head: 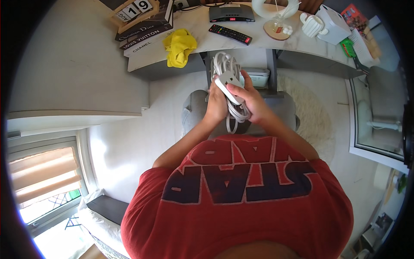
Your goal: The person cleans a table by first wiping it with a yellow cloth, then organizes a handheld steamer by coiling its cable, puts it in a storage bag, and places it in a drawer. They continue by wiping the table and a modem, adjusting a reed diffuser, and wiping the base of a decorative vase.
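Between my two hands is a white extension cord, its socket block [230, 87] lying against a bundle of coiled white cable [223, 63]. My left hand [216, 100] grips the bundle from the left side, most of its fingers hidden behind the coils. From the right, my right hand [254, 97] holds the block and cable, with the thumb across the block's face. Loops of cable stick out above and below the hands. The whole bundle is held up in front of my body, just short of the desk edge.
On the marble-patterned desk [207, 42] lie a yellow cloth [179, 48], a black remote control [230, 34] and a black router [232, 13]. Stacked books [145, 35] stand left; a reed diffuser [278, 29] and white box [333, 24] stand right. A round fluffy rug [310, 116] covers some floor.
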Motion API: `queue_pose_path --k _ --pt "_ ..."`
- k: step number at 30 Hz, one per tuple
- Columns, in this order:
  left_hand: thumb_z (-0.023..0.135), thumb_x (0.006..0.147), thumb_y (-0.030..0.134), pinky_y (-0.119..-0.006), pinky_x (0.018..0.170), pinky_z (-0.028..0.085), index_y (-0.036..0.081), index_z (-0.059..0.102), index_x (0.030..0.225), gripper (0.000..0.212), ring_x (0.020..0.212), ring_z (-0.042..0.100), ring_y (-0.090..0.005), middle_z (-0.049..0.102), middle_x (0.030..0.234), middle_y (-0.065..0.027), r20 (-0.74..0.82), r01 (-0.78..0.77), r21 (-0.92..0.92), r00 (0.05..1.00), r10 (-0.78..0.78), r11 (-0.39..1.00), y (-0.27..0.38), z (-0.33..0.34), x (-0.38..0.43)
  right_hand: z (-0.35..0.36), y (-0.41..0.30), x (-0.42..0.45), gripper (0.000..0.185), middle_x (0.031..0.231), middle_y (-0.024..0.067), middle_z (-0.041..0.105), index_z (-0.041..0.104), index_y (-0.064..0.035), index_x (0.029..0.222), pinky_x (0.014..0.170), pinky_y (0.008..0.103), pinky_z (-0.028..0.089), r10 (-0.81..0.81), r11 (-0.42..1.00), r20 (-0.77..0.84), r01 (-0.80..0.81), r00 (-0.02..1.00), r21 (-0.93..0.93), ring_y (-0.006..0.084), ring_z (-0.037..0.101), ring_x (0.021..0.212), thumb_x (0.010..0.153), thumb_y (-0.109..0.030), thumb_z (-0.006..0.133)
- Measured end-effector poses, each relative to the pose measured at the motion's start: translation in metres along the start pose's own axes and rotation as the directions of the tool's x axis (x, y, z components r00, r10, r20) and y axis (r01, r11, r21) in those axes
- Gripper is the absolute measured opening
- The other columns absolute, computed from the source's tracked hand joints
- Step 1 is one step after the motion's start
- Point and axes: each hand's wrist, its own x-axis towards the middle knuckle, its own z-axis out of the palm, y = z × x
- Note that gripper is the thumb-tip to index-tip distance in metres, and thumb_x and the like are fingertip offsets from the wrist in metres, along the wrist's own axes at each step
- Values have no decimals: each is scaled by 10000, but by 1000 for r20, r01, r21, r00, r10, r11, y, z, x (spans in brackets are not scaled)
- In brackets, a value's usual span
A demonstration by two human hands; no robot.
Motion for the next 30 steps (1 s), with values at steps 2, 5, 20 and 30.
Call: queue_pose_path --k 2,5,20,30 --pt "313 931 221 -412 984 326 6 503 1163 369 1167 415 -364 486 1209 -209 1 -201 514 972 234 834 -14 -2 -2 -12 -6 3 873 1116 138 511 153 -52 1378 755 333 485 97 995 -17 -98 995 -35 207 561 967 732 -133 734" --pt "394 905 180 -409 943 357 35 551 1111 298 1114 452 -381 505 1187 -192 90 -126 241 990 107 962 -53 -10 1 -42 -20 23 736 1038 98 555 312 -14 1314 723 315 493 361 923 213 -316 908 -221 166 566 952 728 -153 735" --pt "516 900 254 -266 785 457 -12 569 1118 348 873 588 -156 624 987 -108 181 416 160 879 -441 895 -97 -35 -3 -139 -31 191 770 1232 166 496 342 -102 1306 900 406 416 9 -421 336 308 942 -853 348 531 1054 654 -190 741" --pt "503 884 325 -376 838 443 95 386 1302 491 1039 543 -243 525 1207 -138 240 817 -252 572 -784 519 -101 -40 -6 -174 -22 227 709 1279 153 446 425 -93 1238 981 406 356 -33 -449 433 374 901 -812 339 414 1188 636 -251 764"
